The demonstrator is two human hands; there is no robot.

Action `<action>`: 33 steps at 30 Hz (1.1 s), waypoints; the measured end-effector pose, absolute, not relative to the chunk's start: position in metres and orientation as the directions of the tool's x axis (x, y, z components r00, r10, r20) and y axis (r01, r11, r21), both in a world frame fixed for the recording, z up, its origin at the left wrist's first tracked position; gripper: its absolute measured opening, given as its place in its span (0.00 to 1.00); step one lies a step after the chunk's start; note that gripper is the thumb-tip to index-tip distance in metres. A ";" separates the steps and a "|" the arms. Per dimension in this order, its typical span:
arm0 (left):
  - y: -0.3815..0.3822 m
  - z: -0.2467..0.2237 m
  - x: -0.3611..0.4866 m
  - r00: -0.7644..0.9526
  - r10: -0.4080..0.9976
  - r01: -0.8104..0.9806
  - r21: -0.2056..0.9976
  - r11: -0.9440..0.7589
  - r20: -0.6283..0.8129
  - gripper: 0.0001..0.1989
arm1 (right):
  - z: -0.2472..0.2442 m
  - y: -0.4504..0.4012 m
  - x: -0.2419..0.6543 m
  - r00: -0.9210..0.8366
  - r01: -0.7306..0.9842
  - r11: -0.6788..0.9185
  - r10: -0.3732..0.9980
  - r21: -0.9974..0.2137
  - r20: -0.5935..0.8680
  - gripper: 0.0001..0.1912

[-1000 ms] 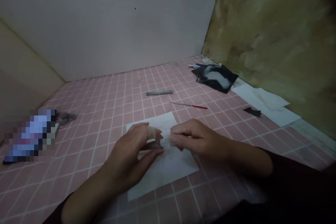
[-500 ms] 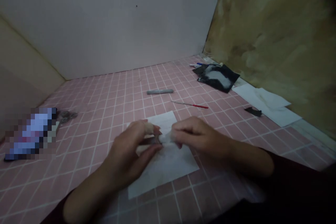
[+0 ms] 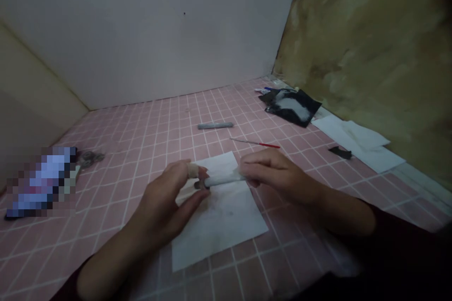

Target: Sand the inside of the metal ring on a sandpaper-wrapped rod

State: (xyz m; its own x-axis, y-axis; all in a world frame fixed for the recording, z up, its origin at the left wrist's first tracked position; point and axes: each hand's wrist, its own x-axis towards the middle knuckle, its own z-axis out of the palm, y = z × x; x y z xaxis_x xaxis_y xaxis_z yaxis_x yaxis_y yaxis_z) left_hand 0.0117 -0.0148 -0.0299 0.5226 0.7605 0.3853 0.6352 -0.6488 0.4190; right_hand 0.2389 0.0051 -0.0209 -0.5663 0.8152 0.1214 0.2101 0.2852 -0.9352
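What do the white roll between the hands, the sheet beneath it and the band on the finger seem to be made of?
The roll looks like rolled paper or tissue: matt, soft-edged. The sheet looks like thin matt white paper, lying flat. The band on the left hand looks like a beige adhesive plaster, matt, wrapped round the finger; the dim light leaves its material open.

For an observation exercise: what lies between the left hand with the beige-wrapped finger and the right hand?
The head view shows a slim white roll, dark-tipped, between the left hand and right hand, above a white paper sheet.
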 end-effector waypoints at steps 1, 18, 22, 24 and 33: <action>-0.015 -0.030 0.012 0.507 0.768 0.645 0.420 -0.639 0.390 0.11 | -0.021 0.005 0.239 -0.558 0.203 0.282 0.820 -0.938 0.126 0.18; -0.015 -0.030 0.015 0.540 0.746 0.602 0.441 -0.665 0.389 0.10 | -0.022 0.002 0.237 -0.598 0.231 0.283 0.796 -0.931 0.094 0.18; -0.016 -0.032 0.015 0.548 0.742 0.587 0.454 -0.670 0.387 0.10 | -0.022 0.003 0.238 -0.620 0.253 0.273 0.782 -0.928 0.060 0.17; -0.017 -0.032 0.014 0.599 0.712 0.545 0.465 -0.698 0.367 0.10 | -0.023 0.003 0.237 -0.664 0.286 0.267 0.748 -0.920 0.011 0.16; -0.018 -0.030 0.014 0.599 0.701 0.554 0.431 -0.712 0.387 0.11 | -0.025 0.001 0.236 -0.650 0.269 0.286 0.759 -0.920 0.046 0.17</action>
State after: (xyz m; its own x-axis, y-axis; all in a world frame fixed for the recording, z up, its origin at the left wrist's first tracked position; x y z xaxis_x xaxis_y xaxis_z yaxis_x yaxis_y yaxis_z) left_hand 0.0137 -0.0176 -0.0298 0.5992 0.7008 0.3871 0.5543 -0.7120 0.4310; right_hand 0.2356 0.0015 -0.0249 -0.6499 0.7586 0.0464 0.2686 0.2863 -0.9197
